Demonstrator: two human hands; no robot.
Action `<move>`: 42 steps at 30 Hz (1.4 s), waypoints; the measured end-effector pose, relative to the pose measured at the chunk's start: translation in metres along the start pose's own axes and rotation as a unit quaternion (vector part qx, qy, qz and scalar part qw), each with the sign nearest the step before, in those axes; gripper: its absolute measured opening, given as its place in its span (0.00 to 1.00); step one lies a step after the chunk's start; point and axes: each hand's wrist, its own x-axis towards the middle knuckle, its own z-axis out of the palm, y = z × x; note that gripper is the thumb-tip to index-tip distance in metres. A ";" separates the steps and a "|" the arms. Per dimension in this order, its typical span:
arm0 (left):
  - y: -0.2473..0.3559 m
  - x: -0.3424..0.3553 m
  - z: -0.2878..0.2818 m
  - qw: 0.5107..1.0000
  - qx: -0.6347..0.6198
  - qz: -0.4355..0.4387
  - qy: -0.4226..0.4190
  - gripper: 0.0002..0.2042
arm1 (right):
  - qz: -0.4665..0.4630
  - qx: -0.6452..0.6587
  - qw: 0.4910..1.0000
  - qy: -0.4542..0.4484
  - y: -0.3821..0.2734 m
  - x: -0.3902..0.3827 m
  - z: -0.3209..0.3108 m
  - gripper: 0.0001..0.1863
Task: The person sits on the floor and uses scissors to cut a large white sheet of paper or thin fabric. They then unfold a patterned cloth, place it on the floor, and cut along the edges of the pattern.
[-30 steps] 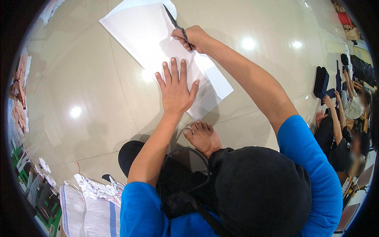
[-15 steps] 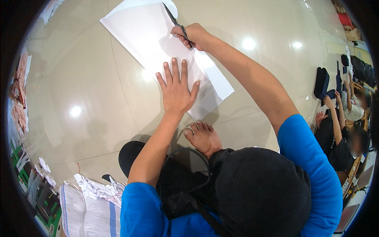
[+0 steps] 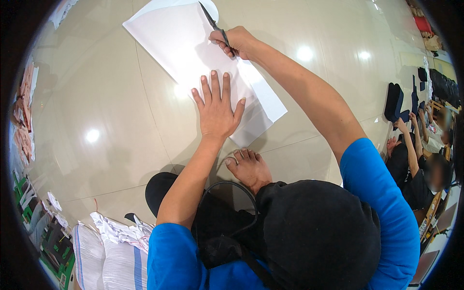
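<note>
Head view shows me the left hand [image 3: 217,113] flat on the white sheet [image 3: 186,50], fingers spread, gripping nothing. The right hand [image 3: 240,42] is curled around the handles of the black scissors [image 3: 211,20], their blades pointing away from the body. I see the sheet lying on the tiled floor [image 3: 108,92], just ahead of a bare foot [image 3: 253,170].

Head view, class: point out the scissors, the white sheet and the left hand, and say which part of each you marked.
Scissors [image 3: 212,22]: head view, on the dark blades.
White sheet [image 3: 187,59]: head view, on its bare upper face.
Left hand [image 3: 216,116]: head view, on the back of the hand.
</note>
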 end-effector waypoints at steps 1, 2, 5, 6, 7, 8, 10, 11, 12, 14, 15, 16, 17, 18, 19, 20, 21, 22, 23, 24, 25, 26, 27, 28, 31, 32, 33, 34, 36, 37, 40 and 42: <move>0.000 0.000 0.000 1.000 -0.001 0.000 0.000 0.41 | 0.003 0.008 1.000 -0.003 -0.003 0.001 0.000 0.14; 0.000 0.000 -0.001 1.000 -0.002 0.000 0.000 0.41 | 0.006 0.015 1.000 -0.007 -0.005 0.001 -0.001 0.14; 0.001 0.000 -0.002 1.000 -0.004 -0.001 0.000 0.41 | 0.012 0.012 1.000 -0.002 -0.008 0.004 0.001 0.15; 0.001 0.000 -0.003 1.000 -0.004 -0.001 0.000 0.41 | 0.011 0.011 1.000 -0.003 -0.009 0.004 0.001 0.15; 0.001 0.000 -0.003 1.000 -0.005 -0.001 -0.001 0.41 | 0.011 0.011 1.000 -0.004 -0.008 0.005 0.001 0.15; 0.001 0.000 -0.003 1.000 -0.005 -0.001 -0.002 0.41 | 0.010 0.010 1.000 -0.004 -0.007 0.006 0.001 0.15; 0.002 0.001 -0.003 1.000 -0.003 0.000 -0.003 0.41 | 0.007 0.008 1.000 -0.005 -0.007 0.009 0.000 0.14; 0.002 0.001 -0.003 1.000 -0.002 0.001 -0.004 0.41 | 0.006 0.007 1.000 -0.005 -0.006 0.011 0.000 0.14; 0.002 0.001 -0.003 1.000 -0.002 0.002 -0.003 0.41 | 0.006 0.006 1.000 -0.003 -0.006 0.012 -0.001 0.14; 0.001 0.000 -0.003 1.000 0.001 0.001 0.000 0.41 | 0.007 0.003 1.000 -0.003 -0.009 0.011 0.002 0.14; 0.000 0.000 -0.002 1.000 0.001 0.000 0.001 0.41 | 0.007 0.002 1.000 0.001 -0.010 0.010 0.004 0.14; 0.000 0.000 -0.002 1.000 0.001 0.000 0.002 0.41 | 0.008 0.002 1.000 0.005 -0.010 0.011 0.005 0.14; 0.000 0.000 -0.002 1.000 0.001 -0.001 0.003 0.41 | 0.008 0.001 1.000 0.009 -0.010 0.011 0.005 0.14; 0.000 0.000 -0.001 1.000 0.002 -0.001 0.003 0.41 | 0.004 -0.002 1.000 0.007 -0.010 0.011 0.006 0.14; 0.000 0.001 -0.001 1.000 0.001 0.001 0.003 0.41 | 0.000 -0.004 1.000 0.008 -0.009 0.012 0.005 0.14; 0.001 0.002 -0.001 1.000 0.001 0.002 0.003 0.41 | -0.004 -0.007 1.000 0.008 -0.007 0.014 0.003 0.14; 0.002 0.002 -0.001 1.000 -0.001 0.003 0.002 0.41 | -0.005 -0.002 1.000 0.008 -0.007 0.015 0.001 0.14; 0.001 0.002 -0.001 1.000 -0.002 0.001 0.000 0.41 | -0.006 0.002 1.000 0.006 -0.007 0.014 0.001 0.15; 0.001 0.001 -0.002 1.000 -0.004 0.000 -0.001 0.41 | -0.006 0.007 1.000 0.004 -0.007 0.014 0.002 0.15; 0.001 0.001 -0.002 1.000 -0.004 -0.001 -0.002 0.41 | -0.007 0.008 1.000 0.000 -0.008 0.015 0.003 0.15; 0.001 0.001 -0.002 1.000 -0.004 -0.001 -0.002 0.41 | -0.009 0.010 1.000 -0.003 -0.008 0.015 0.003 0.16; 0.001 0.000 -0.002 1.000 -0.005 -0.002 -0.002 0.41 | -0.010 0.012 1.000 -0.007 -0.009 0.015 0.003 0.16; 0.000 0.000 -0.002 1.000 -0.004 -0.002 -0.002 0.41 | -0.008 0.013 1.000 -0.003 -0.011 0.015 0.004 0.16; 0.000 0.000 -0.002 1.000 -0.004 -0.001 -0.002 0.41 | -0.006 0.015 1.000 0.002 -0.012 0.017 0.005 0.17; 0.001 0.001 -0.002 1.000 -0.003 0.000 -0.001 0.41 | -0.009 0.013 1.000 0.001 -0.015 0.020 0.004 0.17; 0.001 0.001 -0.002 1.000 -0.003 0.000 0.000 0.41 | -0.011 0.012 1.000 -0.002 -0.015 0.022 0.004 0.18; 0.001 0.002 -0.002 1.000 -0.004 0.001 -0.001 0.41 | -0.012 0.009 1.000 -0.002 -0.016 0.023 0.003 0.17; 0.001 0.002 -0.002 1.000 -0.004 0.000 -0.002 0.41 | -0.012 0.006 1.000 -0.002 -0.017 0.024 0.003 0.17; 0.001 0.001 -0.002 1.000 -0.005 -0.001 -0.003 0.41 | -0.014 -0.002 1.000 -0.009 -0.018 0.025 0.004 0.16; 0.001 0.001 -0.002 1.000 -0.007 -0.001 -0.002 0.41 | -0.016 -0.006 1.000 -0.016 -0.018 0.025 0.004 0.16; 0.000 0.001 -0.002 1.000 -0.011 -0.001 0.001 0.41 | -0.015 0.001 1.000 -0.018 -0.023 0.027 0.004 0.15; 0.001 0.002 -0.002 1.000 -0.017 0.001 0.006 0.41 | -0.006 0.006 1.000 -0.023 -0.027 0.026 0.002 0.16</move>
